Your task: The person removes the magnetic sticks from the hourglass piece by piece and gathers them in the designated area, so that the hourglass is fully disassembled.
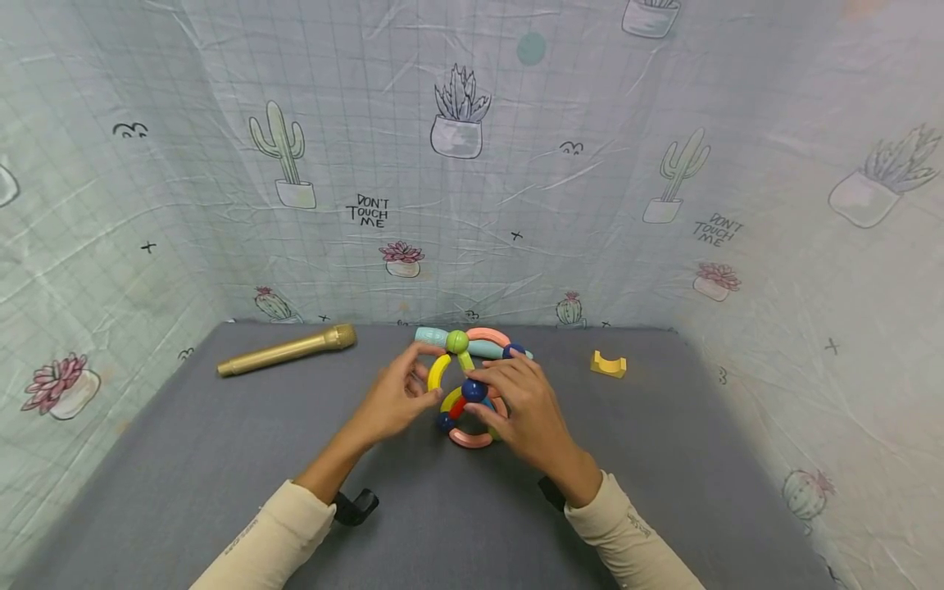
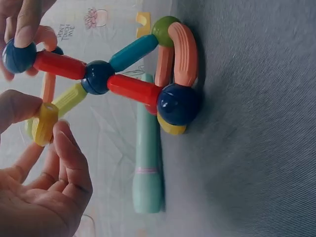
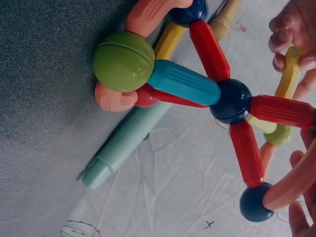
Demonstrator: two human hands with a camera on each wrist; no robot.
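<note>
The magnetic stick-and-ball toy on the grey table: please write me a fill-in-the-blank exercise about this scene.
1. The left hand pinches a curved ____ stick of the toy structure.
2. The ball under the right hand's fingers is dark ____.
3. The microphone lying left of the hands is ____.
Missing words: yellow; blue; gold.

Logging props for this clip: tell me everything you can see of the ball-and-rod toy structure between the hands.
The toy structure is glossy plastic: straight red, teal and yellow rods and curved salmon pieces joined at dark blue and green balls. It stands on the grey table, a salmon arc and a blue ball resting on the surface. Rods meet at a central blue ball. The left hand pinches a curved yellow piece; the right hand grips the top. A mint pen-like object lies just behind it.
</note>
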